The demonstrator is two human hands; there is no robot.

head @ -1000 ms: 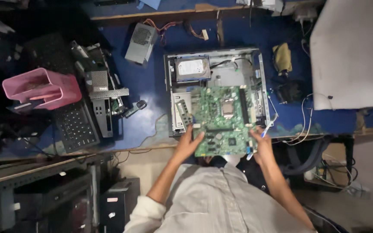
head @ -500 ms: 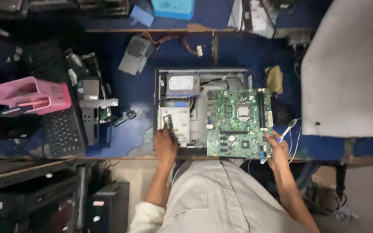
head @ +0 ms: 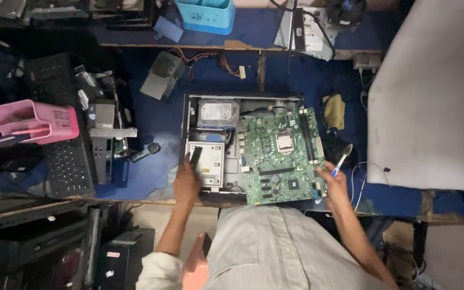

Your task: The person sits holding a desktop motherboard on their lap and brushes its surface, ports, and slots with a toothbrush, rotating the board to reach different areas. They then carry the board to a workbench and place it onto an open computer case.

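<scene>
While the person leans over the blue workbench (head: 151, 121), the parts stand as follows.

Motherboard: the green rectangular circuit board (head: 281, 156) has come off centre since a second ago, when both hands gripped it over the middle of the case; it now lies tilted over the right half of the open dark metal computer case (head: 189, 107), its near edge overhanging the case front.

Left hand: the left hand (head: 187, 181) has let go of the board and moved to the left bay, where its fingers pinch a small dark flat stick, seemingly a memory module (head: 195, 156), over the white drive housing (head: 206, 164).

Right hand: the right hand (head: 333, 182) steadies the board's near right corner while also gripping a white-and-blue toothbrush (head: 341, 159), bristles pointing away.

Exposed bay: with the board shifted, the silver hard disk (head: 218, 113) and the drive housing lie uncovered.

Meaning: judged from the shift, the board appears free of its mounts and is supported by one hand only.

Surroundings: a black keyboard (head: 68, 166), a pink plastic basket (head: 33, 121) and a grey power supply box (head: 162, 74) lie well apart at left.
</scene>
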